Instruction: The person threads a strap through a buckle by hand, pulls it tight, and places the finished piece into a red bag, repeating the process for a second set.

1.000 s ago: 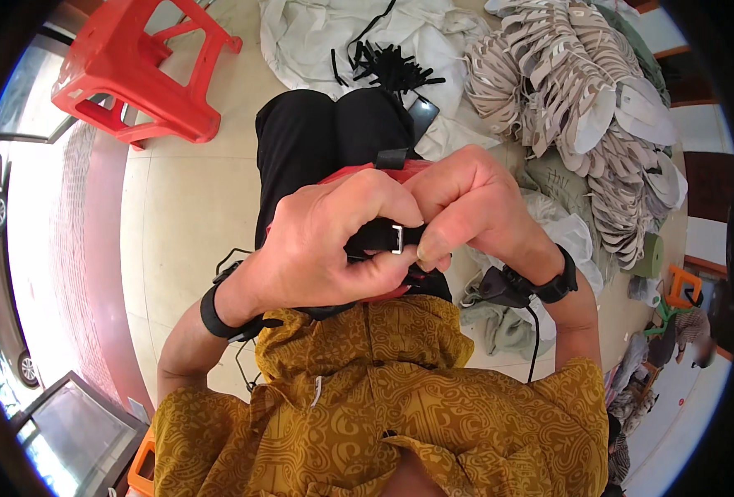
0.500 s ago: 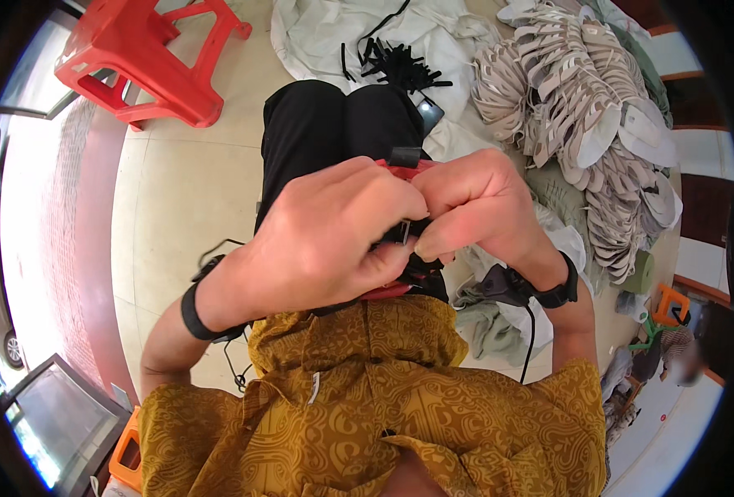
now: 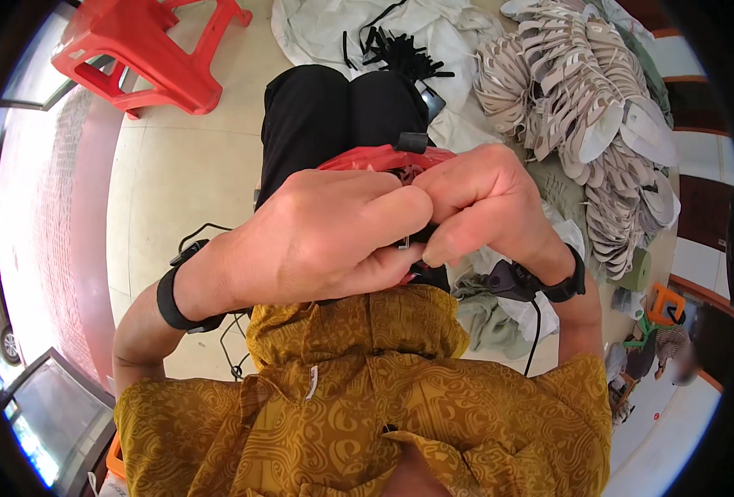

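Observation:
My left hand (image 3: 334,236) and my right hand (image 3: 487,207) meet over my lap, both closed with thumb and fingers pinched. Between their fingertips sits a small metal buckle (image 3: 403,243) on a black strap, mostly covered by the fingers. Beneath the hands a red plastic bag (image 3: 358,157) lies across my thighs, and some small dark pieces show in it. One short black strip (image 3: 411,142) rests at the bag's far edge. My fingers hide the rest of the strap.
Beyond my knees, a pile of black strips (image 3: 408,58) lies on a white cloth (image 3: 309,33) beside a phone (image 3: 433,101). Stacked beige shoe uppers (image 3: 582,91) fill the right side. A red stool (image 3: 147,50) stands at far left. Another person (image 3: 673,348) is at far right.
My left hand has shifted slightly right and closer against the right hand. More of the red bag shows beyond the hands, and the left elbow has swung outward.

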Tool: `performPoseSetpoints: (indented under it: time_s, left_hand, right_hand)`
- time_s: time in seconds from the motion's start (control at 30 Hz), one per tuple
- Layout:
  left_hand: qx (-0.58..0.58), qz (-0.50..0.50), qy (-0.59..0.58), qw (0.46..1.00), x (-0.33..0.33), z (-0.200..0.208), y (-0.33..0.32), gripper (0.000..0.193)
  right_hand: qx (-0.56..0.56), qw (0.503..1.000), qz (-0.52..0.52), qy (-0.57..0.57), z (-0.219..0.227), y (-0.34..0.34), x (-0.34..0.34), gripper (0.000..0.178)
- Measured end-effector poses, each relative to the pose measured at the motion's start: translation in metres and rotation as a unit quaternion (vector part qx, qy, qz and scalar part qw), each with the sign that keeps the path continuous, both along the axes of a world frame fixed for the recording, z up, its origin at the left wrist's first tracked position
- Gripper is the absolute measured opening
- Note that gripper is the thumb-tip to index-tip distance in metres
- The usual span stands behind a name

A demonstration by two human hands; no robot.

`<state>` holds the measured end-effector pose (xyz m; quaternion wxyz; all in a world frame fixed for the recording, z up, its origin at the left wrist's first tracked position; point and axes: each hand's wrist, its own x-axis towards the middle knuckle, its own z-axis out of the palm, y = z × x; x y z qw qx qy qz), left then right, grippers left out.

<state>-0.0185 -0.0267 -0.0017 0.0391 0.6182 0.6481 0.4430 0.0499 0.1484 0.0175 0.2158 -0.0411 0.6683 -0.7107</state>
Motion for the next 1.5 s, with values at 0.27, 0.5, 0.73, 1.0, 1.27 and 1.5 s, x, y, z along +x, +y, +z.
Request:
performPoseSetpoints:
  time_s: [0.27,0.5,0.73,1.0,1.27,1.5]
  left_hand:
    - [0.058,-0.029,-0.075,0.995,0.004,-0.014,-0.001,0.022]
    - [0.123,-0.014,-0.138,0.983,0.013,-0.019,0.001,0.024]
    - [0.145,0.034,-0.203,0.968,0.012,-0.029,0.002,0.024]
    - [0.016,0.16,-0.021,0.987,0.008,0.001,-0.005,0.03]
    - [0.0,0.15,-0.244,0.958,0.014,0.0,-0.008,0.031]
    - [0.032,0.06,-0.418,0.906,0.012,-0.007,-0.01,0.029]
  right_hand:
    - [-0.081,0.995,0.008,0.058,-0.012,-0.003,0.005,0.016]
    - [-0.107,0.989,0.018,0.099,-0.017,-0.006,0.005,0.018]
    - [0.022,0.993,0.002,0.112,-0.006,-0.002,-0.001,0.023]
    - [0.14,0.969,-0.044,0.198,-0.004,-0.004,-0.001,0.022]
    - [0.12,0.976,-0.052,0.175,0.0,-0.006,-0.006,0.022]
    - [0.083,0.985,-0.049,0.145,-0.002,-0.002,-0.009,0.021]
